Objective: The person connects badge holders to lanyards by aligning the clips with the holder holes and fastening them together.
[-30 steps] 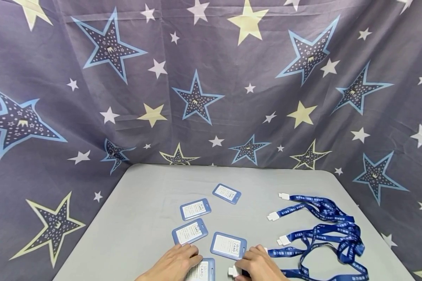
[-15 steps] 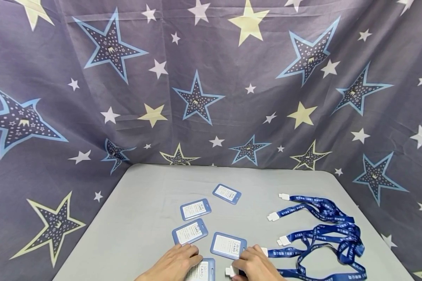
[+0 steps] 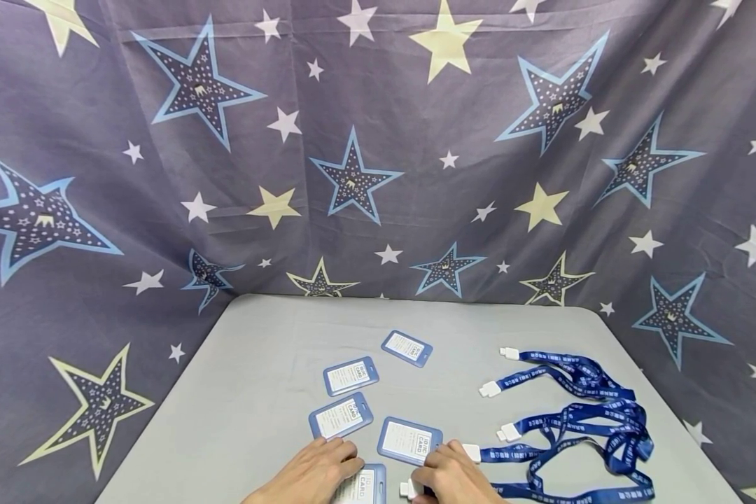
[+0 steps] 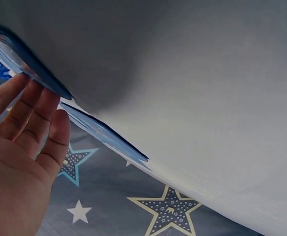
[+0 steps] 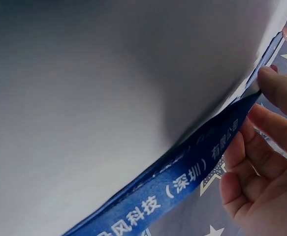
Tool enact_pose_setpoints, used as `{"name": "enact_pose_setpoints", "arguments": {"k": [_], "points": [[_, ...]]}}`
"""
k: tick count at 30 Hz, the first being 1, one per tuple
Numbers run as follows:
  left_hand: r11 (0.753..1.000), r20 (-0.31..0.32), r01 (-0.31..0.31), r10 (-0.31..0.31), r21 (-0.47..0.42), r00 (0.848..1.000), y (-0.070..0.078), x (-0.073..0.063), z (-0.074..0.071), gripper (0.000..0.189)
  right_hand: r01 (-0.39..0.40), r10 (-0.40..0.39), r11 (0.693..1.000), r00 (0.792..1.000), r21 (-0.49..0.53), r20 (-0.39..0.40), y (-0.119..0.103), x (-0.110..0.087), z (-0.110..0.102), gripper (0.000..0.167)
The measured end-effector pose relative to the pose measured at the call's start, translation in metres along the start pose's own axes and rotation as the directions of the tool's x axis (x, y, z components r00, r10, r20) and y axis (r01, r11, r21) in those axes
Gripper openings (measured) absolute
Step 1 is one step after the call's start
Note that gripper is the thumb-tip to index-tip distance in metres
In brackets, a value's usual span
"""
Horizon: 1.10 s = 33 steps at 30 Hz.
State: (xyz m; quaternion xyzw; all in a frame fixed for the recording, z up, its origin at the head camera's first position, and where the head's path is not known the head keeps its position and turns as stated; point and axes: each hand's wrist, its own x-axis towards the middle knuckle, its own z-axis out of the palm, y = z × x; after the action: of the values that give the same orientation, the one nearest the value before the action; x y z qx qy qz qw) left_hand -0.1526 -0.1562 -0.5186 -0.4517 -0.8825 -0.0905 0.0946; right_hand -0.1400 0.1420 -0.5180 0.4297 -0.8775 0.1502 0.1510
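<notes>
My left hand (image 3: 315, 474) rests on a blue-framed badge holder (image 3: 368, 483) at the table's front, partly covering it. Fairly straight fingers (image 4: 37, 105) touch its edge in the left wrist view. My right hand (image 3: 455, 474) pinches a dark blue lanyard (image 5: 182, 179) between thumb and fingers. The lanyard's white plastic end (image 3: 407, 488) sticks out left of that hand, a short gap from the held-down holder. Just beyond the right fingertips lies another badge holder (image 3: 408, 439), its near right corner overlapped by them in the head view.
More badge holders lie farther back: one near the left hand (image 3: 340, 416), one behind it (image 3: 351, 376) and one farthest away (image 3: 407, 348). Several loosely looped blue lanyards (image 3: 595, 420) spread over the right side of the grey table (image 3: 252, 392). A star-patterned curtain (image 3: 378, 231) hangs behind.
My right hand has moved slightly left, drawing the lanyard and its white end toward the badge holder under my left hand. The left hand has barely moved.
</notes>
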Motion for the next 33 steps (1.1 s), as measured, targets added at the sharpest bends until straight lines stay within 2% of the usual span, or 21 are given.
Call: {"name": "enact_pose_setpoints", "arguments": {"k": [9, 20, 33], "points": [[1.0, -0.007, 0.007, -0.007, -0.002, 1.0, 0.001, 0.0, 0.002, 0.076, -0.016, 0.016, 1.0, 1.0, 0.025, 0.002, -0.002, 0.003, 0.001, 0.015], [1.0, -0.015, 0.006, -0.006, 0.003, 1.0, 0.0, -0.001, 0.002, 0.077, -0.002, 0.002, 1.0, 0.999, 0.004, 0.034, -0.004, 0.008, 0.001, 0.014], [0.999, 0.04, 0.03, -0.03, -0.018, 0.999, 0.001, -0.001, 0.001, 0.08, -0.038, 0.035, 0.999, 0.996, 0.036, 0.083, -0.01, 0.016, 0.002, 0.009]]}}
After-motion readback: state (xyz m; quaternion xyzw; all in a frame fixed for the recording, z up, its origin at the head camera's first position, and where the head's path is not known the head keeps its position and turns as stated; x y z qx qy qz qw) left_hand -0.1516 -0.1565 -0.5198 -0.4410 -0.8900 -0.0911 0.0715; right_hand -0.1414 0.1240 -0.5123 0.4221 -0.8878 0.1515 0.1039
